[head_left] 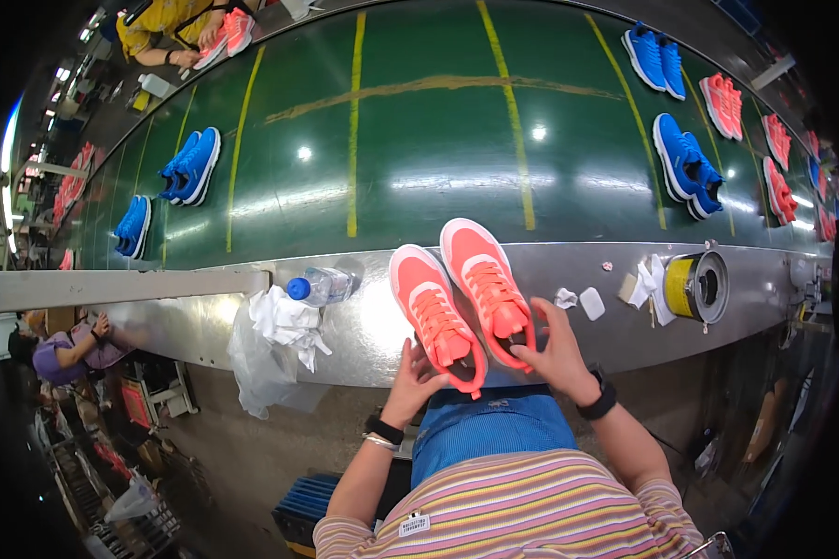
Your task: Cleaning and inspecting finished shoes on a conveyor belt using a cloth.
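Observation:
Two coral sneakers with pale toes and coral laces lie side by side on the metal ledge in front of me, toes pointing away. My left hand point(410, 389) is closed about the heel of the left sneaker point(431, 312), its thumb by the collar. At the heel of the right sneaker point(481, 275) is my right hand point(561, 354), thumb at the opening and fingers along the outer side. Both shoes' heels reach the ledge's near edge.
Beyond the ledge point(364, 335) runs a green belt point(419, 168) with yellow lines, carrying blue sneakers point(196, 168) and coral sneakers point(721, 105). A bottle point(331, 286) and crumpled white paper point(284, 321) lie left; a yellow tin point(694, 287) stands right. Co-workers are at far left.

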`<action>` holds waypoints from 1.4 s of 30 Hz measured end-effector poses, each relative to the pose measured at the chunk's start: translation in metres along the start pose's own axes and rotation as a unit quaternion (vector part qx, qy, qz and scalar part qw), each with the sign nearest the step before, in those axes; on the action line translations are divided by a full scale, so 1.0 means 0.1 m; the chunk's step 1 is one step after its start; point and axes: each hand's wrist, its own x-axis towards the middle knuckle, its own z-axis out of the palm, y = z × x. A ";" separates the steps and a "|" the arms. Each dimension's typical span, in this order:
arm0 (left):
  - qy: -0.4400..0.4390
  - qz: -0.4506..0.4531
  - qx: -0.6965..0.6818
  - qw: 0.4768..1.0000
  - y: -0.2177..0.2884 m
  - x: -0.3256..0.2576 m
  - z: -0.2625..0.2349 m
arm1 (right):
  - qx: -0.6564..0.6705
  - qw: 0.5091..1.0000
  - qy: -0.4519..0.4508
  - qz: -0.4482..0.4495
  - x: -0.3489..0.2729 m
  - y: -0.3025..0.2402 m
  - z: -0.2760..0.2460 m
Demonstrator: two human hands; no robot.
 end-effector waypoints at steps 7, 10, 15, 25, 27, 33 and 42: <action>0.136 0.023 -0.110 0.984 -0.05 0.10 0.25 | 0.237 0.968 -0.068 0.052 0.36 0.64 0.31; 0.096 -0.055 -0.178 0.978 -0.03 0.05 -0.05 | 0.379 0.878 -0.126 0.265 0.26 0.45 0.10; 0.097 -0.074 -0.192 0.974 -0.06 0.15 -0.16 | 0.445 0.830 -0.129 0.310 0.18 0.61 0.19; -0.006 -0.107 -0.283 0.953 -0.05 0.19 -0.29 | 0.503 0.789 -0.137 0.323 0.13 0.60 0.23; -0.021 -0.116 -0.286 0.951 -0.02 0.19 -0.29 | 0.504 0.791 -0.138 0.319 0.13 0.59 0.24; -0.046 -0.120 -0.285 0.950 -0.10 0.20 -0.39 | 0.581 0.737 -0.143 0.314 0.04 0.70 0.32; -0.074 -0.094 -0.248 0.961 -0.15 0.12 -0.60 | 0.626 0.684 -0.154 0.341 -0.03 0.70 0.30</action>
